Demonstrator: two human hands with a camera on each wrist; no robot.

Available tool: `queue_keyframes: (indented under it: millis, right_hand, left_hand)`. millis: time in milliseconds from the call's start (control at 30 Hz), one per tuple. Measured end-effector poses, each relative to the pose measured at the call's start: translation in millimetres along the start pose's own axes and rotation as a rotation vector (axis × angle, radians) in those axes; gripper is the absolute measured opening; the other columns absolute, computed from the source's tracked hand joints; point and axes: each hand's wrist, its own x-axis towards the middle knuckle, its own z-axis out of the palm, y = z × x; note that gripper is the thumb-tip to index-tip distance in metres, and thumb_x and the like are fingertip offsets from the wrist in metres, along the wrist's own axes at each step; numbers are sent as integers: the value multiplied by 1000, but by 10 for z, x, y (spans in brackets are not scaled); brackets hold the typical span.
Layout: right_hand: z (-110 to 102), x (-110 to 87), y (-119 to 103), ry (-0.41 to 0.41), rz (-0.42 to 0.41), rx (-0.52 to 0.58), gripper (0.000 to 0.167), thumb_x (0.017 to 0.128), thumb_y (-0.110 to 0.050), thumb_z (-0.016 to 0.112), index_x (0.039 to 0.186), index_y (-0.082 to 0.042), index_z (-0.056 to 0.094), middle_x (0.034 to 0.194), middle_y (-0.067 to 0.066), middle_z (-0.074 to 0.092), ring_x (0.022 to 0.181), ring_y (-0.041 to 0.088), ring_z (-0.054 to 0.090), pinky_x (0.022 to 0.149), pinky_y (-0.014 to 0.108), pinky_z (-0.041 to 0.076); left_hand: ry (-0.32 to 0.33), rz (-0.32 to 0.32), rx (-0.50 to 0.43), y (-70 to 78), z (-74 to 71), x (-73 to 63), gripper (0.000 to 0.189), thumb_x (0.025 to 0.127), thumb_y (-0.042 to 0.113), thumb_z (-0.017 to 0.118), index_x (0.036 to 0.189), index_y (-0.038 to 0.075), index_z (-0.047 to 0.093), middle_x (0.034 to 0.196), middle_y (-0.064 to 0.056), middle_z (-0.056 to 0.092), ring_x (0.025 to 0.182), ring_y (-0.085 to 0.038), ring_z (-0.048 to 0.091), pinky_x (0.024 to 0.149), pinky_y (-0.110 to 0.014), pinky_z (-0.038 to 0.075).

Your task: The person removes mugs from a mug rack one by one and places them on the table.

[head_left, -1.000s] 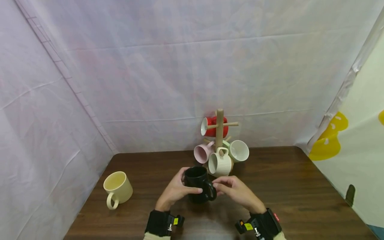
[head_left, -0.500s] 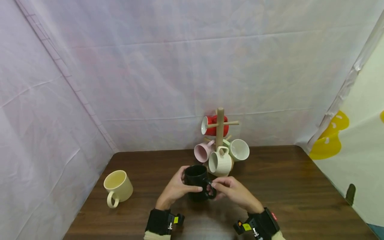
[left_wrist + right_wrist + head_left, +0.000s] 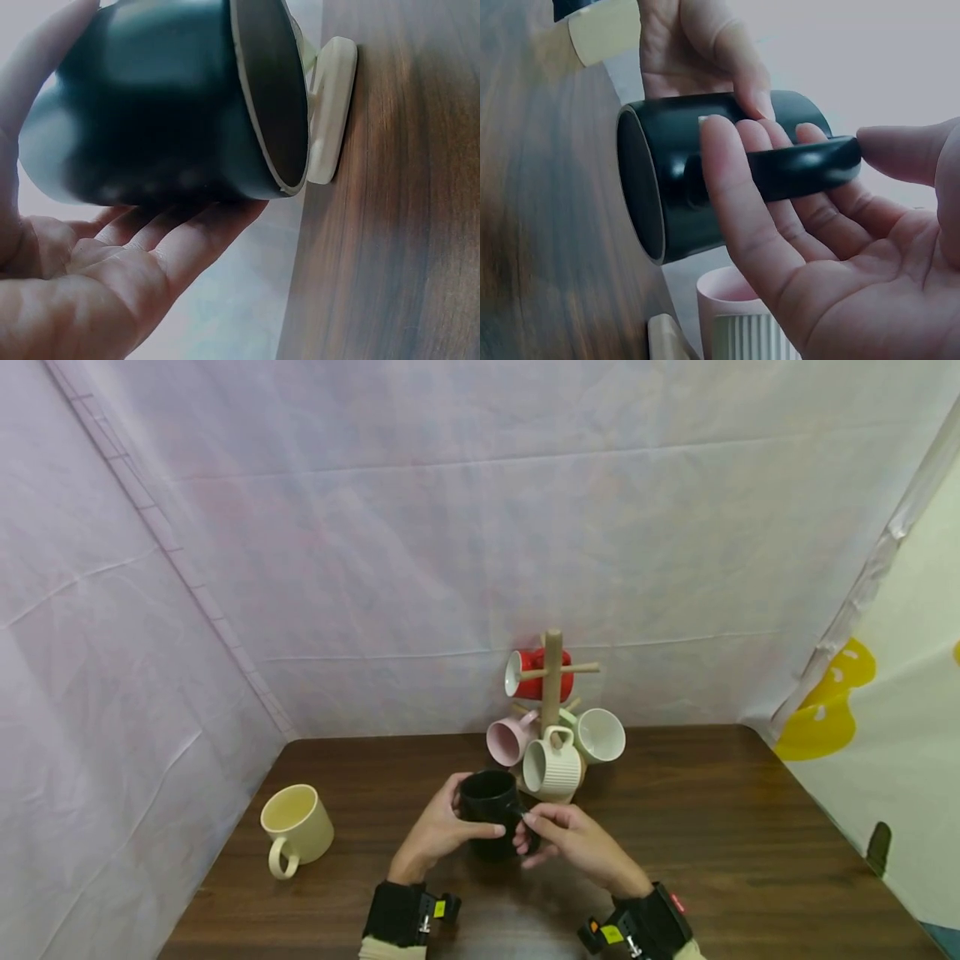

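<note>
Grips black mug [image 3: 489, 810] with left hand [image 3: 438, 828], handle [image 3: 804, 169] with right hand [image 3: 577, 843] | likely stiff, slippery, breakable | best held within right grip

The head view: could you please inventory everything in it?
black mug: 1, black, held
yellow mug: 1, yellow, table's left
rack: 1, tan, table's back
red mug: 1, red, rack's top
pink mug: 1, pink, rack's lower left
ribbed mug: 1, cream, rack's lower front
green mug: 1, pale green, rack's right
table: 1, brown, below
cloth: count unclear, whitish, back, left
patterned cloth: 1, pale, right
left hand: 1, gripping black mug
right hand: 1, at black mug's handle
wristbands: 2, black, wrists
sleeves: 2, cream, forearms
</note>
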Motion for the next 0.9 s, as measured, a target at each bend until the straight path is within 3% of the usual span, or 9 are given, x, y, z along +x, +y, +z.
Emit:
queue_keyframes:
  millis: [400,900]
  right_hand:
    - [91,35,4,70,44,-51,48,105,-27,49,102,21,48,85,6,60,75,14,61,65,28,56]
    - [130,43,8,75,19,-94,47,106,-27,48,96,20,50,83,7,59,74,15,62,65,31,57]
  left_hand:
    - [-11,-6,7,38,-1,-24,82,73,14,89,140,11,42,129,-10,62,112,-23,61,97,-40,48]
    - [-17,2,22,50,-38,-36,79,75,16,88,140,12,44,128,-9,62,110,-23,62,96,-40,48]
